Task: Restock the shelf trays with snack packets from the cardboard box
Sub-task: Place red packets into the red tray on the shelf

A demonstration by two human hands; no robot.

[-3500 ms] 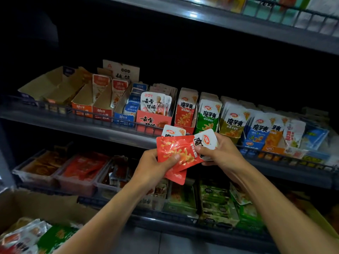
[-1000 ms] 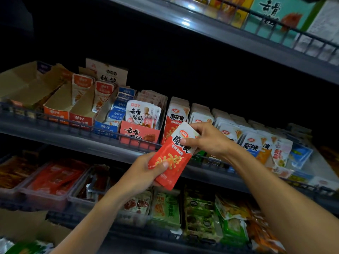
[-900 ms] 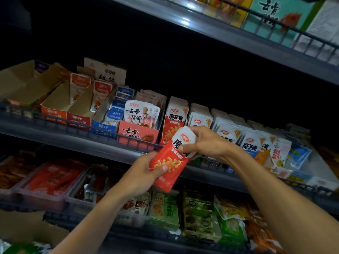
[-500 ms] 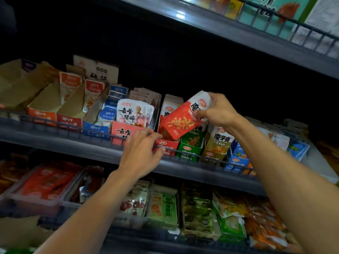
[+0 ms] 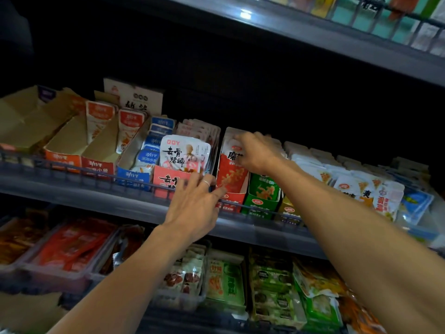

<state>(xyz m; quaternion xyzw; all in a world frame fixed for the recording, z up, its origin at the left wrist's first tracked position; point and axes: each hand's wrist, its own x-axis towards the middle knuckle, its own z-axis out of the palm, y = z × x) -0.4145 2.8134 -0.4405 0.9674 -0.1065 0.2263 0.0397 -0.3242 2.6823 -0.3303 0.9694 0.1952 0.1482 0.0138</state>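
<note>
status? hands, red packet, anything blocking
Right hand on top of the red packet, seating it in the red tray. Left hand open at the tray front, holding nothing. No obstruction visible.

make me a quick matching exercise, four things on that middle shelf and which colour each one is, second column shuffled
Things:
1. display box under the right hand
2. display box just right of it
3. display box holding the small fish packets
4. ring on the left hand

Colours:
A. blue
B. silver
C. red
D. green

Pairs: 1-C, 2-D, 3-A, 4-B
</note>
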